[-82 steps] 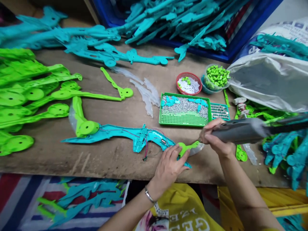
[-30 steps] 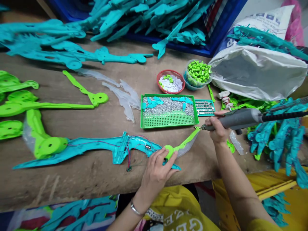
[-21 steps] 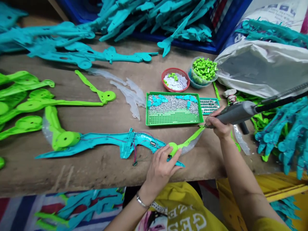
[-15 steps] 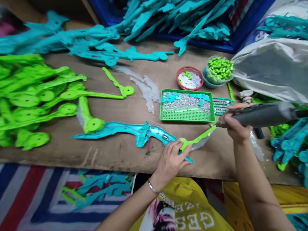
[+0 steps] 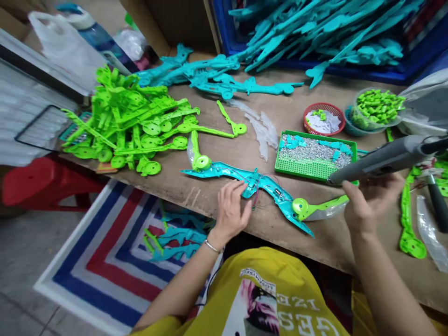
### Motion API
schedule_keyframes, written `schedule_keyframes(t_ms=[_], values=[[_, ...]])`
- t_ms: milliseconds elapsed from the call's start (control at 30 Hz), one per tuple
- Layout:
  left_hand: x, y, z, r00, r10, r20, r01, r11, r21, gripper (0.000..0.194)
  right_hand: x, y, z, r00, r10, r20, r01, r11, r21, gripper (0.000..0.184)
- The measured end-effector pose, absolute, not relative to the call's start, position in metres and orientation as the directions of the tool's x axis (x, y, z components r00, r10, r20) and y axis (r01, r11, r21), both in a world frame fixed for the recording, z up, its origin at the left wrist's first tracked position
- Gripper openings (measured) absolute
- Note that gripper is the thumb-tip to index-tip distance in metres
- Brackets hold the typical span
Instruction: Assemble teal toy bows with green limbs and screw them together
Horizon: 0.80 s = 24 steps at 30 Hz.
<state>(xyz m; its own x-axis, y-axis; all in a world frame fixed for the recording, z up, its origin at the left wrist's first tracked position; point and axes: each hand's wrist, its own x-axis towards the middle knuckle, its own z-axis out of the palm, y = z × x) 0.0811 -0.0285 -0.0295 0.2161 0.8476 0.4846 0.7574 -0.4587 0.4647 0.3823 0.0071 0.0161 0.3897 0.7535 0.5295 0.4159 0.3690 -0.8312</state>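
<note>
The step in hand seems to be a pause between two contacts with the long, curved turquoise plastic body, which lies on the brown work table, before the person. The right hand has its thumb and fingers apart, just beneath the grey, rounded power driver; I cannot tell if it touches this tool. The left hand is loosely bent, its thumb apart from the fingers, and clamps on nothing that I can see. Its fingertips are at the near edge of the body, left of the middle; whether they touch it is not clear.

In my judgement, any next hold on the body calls for a light, flat support from below, since the thin red wires run loose over its middle and could be caught by a finger.

As for its look, the body shows its hollow inner side, with ribs and a cross piece at the middle. At the left end sits a lime green plastic arm with a round hub, and at the right end a second lime green arm, with a translucent plastic blade along its near side. Beyond this right part stands a green perforated tray, holding small silvery metal pieces.
</note>
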Motion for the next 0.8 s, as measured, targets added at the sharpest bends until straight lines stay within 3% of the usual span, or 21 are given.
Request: schedule_keyframes(t_ms=[33, 100, 233, 433, 600, 700, 800], values=[[0.071, -0.025, -0.031, 0.260, 0.866, 0.427, 0.748, -0.461, 0.479, 0.044, 0.377, -0.004, 0.012, 0.388, 0.722, 0.573, 0.481, 0.372, -0.794, 0.051], [0.059, -0.020, -0.034, 0.339, 0.868, 0.364, 0.710, -0.489, 0.507, 0.040, 0.365, -0.027, 0.003, 0.229, 0.796, 0.560, 0.618, 0.325, -0.715, 0.047], [0.064, -0.024, -0.040, 0.382, 0.844, 0.376, 0.678, -0.533, 0.507, 0.038, 0.353, -0.063, -0.011, -0.176, 0.944, 0.280, 0.782, 0.307, -0.543, 0.036], [0.094, -0.047, -0.039, 0.466, 0.779, 0.419, 0.599, -0.626, 0.499, 0.035, 0.392, -0.090, -0.014, -0.179, 0.955, 0.238, 0.856, 0.271, -0.441, 0.032], [0.116, -0.057, -0.027, 0.562, 0.715, 0.416, 0.500, -0.694, 0.517, 0.030, 0.429, -0.104, -0.001, -0.203, 0.957, 0.206, 0.857, 0.275, -0.436, 0.033], [0.133, -0.040, -0.016, 0.577, 0.699, 0.422, 0.494, -0.710, 0.501, 0.031, 0.421, -0.111, 0.005, -0.138, 0.932, 0.334, 0.822, 0.296, -0.486, 0.029], [0.151, -0.010, -0.006, 0.648, 0.668, 0.366, 0.536, -0.741, 0.404, 0.031, 0.393, -0.118, 0.000, -0.136, 0.891, 0.432, 0.781, 0.365, -0.506, 0.025]])
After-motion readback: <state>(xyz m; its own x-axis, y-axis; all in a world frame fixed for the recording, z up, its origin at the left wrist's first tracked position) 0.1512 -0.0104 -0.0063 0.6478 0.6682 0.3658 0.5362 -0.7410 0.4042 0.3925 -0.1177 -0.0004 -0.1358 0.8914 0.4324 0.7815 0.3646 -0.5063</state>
